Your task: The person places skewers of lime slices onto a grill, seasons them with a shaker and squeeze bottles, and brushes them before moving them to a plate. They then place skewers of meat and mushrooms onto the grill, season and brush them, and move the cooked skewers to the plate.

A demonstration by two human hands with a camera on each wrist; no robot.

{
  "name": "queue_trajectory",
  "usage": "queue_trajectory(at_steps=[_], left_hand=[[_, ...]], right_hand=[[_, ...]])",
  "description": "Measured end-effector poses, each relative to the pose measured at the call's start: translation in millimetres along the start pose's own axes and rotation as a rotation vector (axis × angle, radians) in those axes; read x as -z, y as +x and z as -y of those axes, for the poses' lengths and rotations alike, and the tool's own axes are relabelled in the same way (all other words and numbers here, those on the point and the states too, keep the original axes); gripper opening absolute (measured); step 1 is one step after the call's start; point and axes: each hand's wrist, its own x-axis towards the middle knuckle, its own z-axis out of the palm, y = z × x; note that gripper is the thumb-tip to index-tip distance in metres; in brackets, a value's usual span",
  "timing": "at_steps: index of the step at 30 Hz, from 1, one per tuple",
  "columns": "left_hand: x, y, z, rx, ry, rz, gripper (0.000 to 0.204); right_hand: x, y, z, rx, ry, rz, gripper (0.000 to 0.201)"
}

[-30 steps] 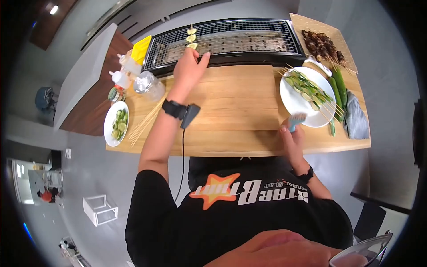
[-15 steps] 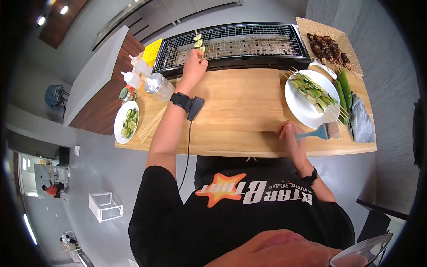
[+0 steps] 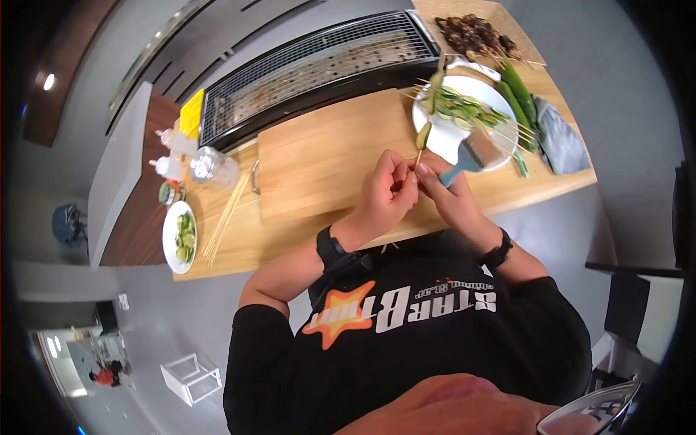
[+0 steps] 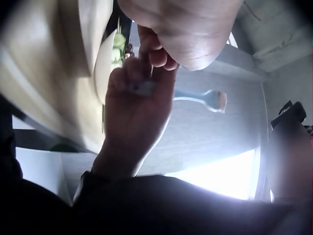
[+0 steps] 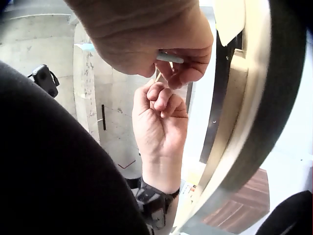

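Observation:
In the head view my left hand (image 3: 384, 194) and right hand (image 3: 451, 197) meet over the table's front edge. The left fingers pinch the lower end of a skewer of green-edged slices (image 3: 424, 135), which points up and away. My right hand grips a pastry brush (image 3: 458, 168) with a blue handle, its bristles toward the right, and its fingertips are at the same skewer stick. In the right wrist view the brush handle's end (image 5: 170, 58) shows in the right hand, above the left hand (image 5: 161, 122). Beyond the brush lies a white plate (image 3: 428, 119) of vegetable skewers.
A grill (image 3: 312, 69) stands along the back. A wooden board (image 3: 326, 159) lies before it. At left are squeeze bottles (image 3: 168, 168), a jar (image 3: 214, 168), bare sticks (image 3: 225, 221) and a plate of slices (image 3: 169, 235). Right are cucumbers (image 3: 516, 98), a grey cloth (image 3: 558, 134) and browned skewers (image 3: 475, 36).
My left hand has lifted the skewer off the grill and brought it back to the right hand. The right hand, still with the brush, has moved up slightly to meet it. The view has turned.

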Motion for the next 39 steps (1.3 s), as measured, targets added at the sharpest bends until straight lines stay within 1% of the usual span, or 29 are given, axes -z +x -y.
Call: queue_trajectory(at_steps=[3,4,7,8,11,14,17,21,24,27,30,32,33,34,35,37,38,39], left_hand=[[-3.8,1.1,3.2,0.052,-0.004,0.15,0.017],[-4.9,1.4,3.0,0.076,0.004,0.198,0.017],[-7.4,1.7,3.0,0.056,0.24,0.35,0.016],[-6.8,0.6,-3.8,0.1,0.294,0.363,0.017],[5.0,4.3,-7.5,0.11,0.37,0.38,0.016],[13.6,7.3,0.0,0.095,0.343,0.324,0.014],[16.5,8.0,3.0,0.095,0.345,0.318,0.013],[15.7,2.8,11.2,0.123,0.31,0.315,0.011],[15.5,1.1,13.6,0.127,0.261,0.281,0.01],[17.8,3.2,13.6,0.143,0.254,0.288,0.009],[19.1,2.5,12.9,0.16,0.267,0.316,0.01],[20.1,3.1,13.9,0.163,0.297,0.343,0.013],[20.1,4.0,14.4,0.128,0.29,0.354,0.022],[20.1,4.7,15.2,0.094,0.283,0.368,0.03],[20.3,5.1,15.8,0.061,0.277,0.383,0.039],[22.1,2.5,20.6,0.062,0.247,0.387,0.06],[21.5,1.2,22.2,0.061,0.233,0.39,0.072],[14.2,1.4,23.0,0.048,0.061,0.36,0.09]], right_hand=[[9.0,-5.1,13.7,-0.045,0.002,-0.018,0.021],[13.0,-6.7,0.8,0.015,-0.025,-0.079,0.019],[35.6,-16.6,17.0,-0.029,-0.419,-0.053,0.013],[43.6,-18.3,15.7,0.048,-0.458,-0.05,0.01],[70.8,-22.1,45.1,-0.027,-0.77,0.084,0.012],[96.5,-22.4,48.5,-0.048,-0.925,0.197,0.014],[111.3,-20.2,46.8,-0.083,-1.034,0.19,0.013],[120.8,-17.7,44.7,-0.138,-1.071,0.147,0.013],[121.2,-17.7,47.1,-0.187,-1.121,0.061,0.013],[121.3,-20.0,46.4,-0.116,-1.243,-0.056,0.012],[114.5,-19.1,55.0,-0.16,-1.339,-0.229,0.012],[110.6,-17.8,51.2,-0.036,-1.304,-0.278,0.013],[106.7,-17.0,49.3,0.025,-1.287,-0.301,0.014],[93.6,-15.9,48.0,0.016,-1.195,-0.274,0.017],[79.7,-13.5,46.0,0.029,-1.118,-0.168,0.018],[53.1,-8.6,31.5,-0.005,-1.001,0.016,0.024],[39.3,-6.0,24.6,0.073,-0.944,0.076,0.026],[24.3,-3.0,27.3,0.017,-0.941,0.109,0.03]])
